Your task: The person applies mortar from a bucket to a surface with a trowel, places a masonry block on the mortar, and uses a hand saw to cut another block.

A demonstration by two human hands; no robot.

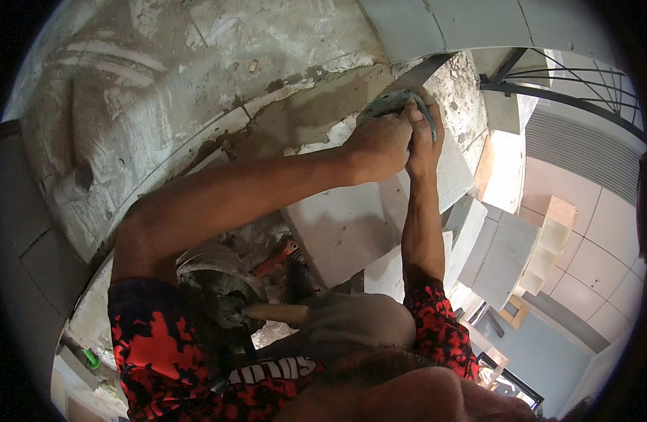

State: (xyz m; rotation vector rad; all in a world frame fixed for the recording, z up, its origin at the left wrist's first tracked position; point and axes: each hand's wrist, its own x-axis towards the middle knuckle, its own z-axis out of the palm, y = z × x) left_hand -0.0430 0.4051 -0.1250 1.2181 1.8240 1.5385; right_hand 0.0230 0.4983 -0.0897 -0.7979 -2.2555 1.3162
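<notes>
Both my hands are closed together at the handle of what looks like a handsaw [429,70], with a worn teal-grey handle and a wide dark metal blade. My left hand [381,149] makes a fist against the handle, its arm reaching across from the left. My right hand [425,137] wraps the handle's right side, thumb up. The blade points away to the upper right, beside the rough mortar-smeared wall. Below my hands lies a large pale block [351,228]. My fingers hide part of the handle.
A mortar-caked bucket [228,271] stands near my left elbow, with a wooden handle [277,313] by it. A red-orange tool [275,259] lies between bucket and block. More pale blocks [465,221] are at right, a shelf unit [548,246] farther off. A grey-plastered surface [147,91] fills the upper left.
</notes>
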